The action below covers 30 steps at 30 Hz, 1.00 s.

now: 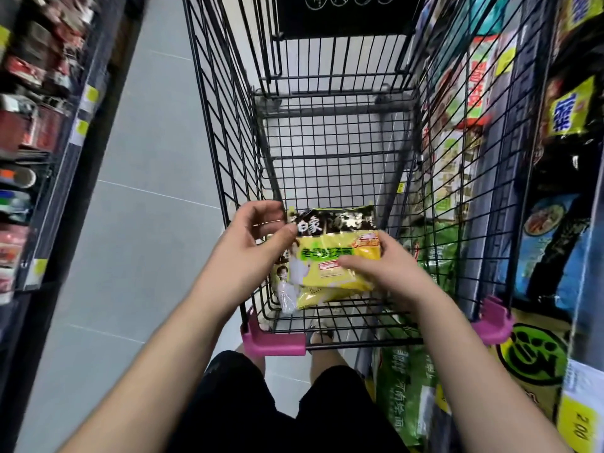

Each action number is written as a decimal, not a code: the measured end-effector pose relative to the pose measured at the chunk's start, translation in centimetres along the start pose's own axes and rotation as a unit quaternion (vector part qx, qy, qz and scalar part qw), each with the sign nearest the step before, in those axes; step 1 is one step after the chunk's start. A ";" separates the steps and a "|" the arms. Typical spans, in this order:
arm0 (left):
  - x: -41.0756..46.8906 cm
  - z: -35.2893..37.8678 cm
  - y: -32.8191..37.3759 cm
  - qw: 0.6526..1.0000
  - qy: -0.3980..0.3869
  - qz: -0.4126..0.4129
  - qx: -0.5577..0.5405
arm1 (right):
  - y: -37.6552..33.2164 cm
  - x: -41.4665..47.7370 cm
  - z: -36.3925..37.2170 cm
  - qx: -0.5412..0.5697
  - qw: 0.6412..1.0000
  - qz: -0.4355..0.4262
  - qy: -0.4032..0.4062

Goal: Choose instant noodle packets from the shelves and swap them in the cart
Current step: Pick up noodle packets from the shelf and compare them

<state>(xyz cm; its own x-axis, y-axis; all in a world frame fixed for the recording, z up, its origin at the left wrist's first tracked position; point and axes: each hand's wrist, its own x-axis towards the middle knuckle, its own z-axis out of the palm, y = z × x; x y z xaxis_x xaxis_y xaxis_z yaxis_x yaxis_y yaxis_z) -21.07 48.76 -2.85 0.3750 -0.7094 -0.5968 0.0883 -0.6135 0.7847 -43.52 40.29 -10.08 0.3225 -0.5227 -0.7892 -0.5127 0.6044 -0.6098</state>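
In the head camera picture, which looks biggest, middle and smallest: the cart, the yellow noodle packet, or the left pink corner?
Largest: cart.
Then: noodle packet.
Smallest: left pink corner, even though it is nearest the camera.

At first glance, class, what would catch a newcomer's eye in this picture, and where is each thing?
A bright yellow noodle packet, held between the left hand and right hand inside the near end of the black wire cart. Then the cart's pink corner guards, and packed shelves on either side.
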 end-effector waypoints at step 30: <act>1.9 6.9 -8.7 0.932 0.048 -0.169 0.317 | -1.4 -4.9 -10.4 0.153 0.984 -0.089 -0.005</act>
<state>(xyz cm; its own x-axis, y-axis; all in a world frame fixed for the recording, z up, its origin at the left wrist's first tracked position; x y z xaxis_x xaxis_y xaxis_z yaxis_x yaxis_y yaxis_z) -27.50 50.34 -11.96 0.5083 -0.4230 -0.7501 -0.3348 -0.8996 0.2804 -52.63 35.76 -4.65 0.3935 -0.6322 -0.6675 -0.1834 0.6574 -0.7308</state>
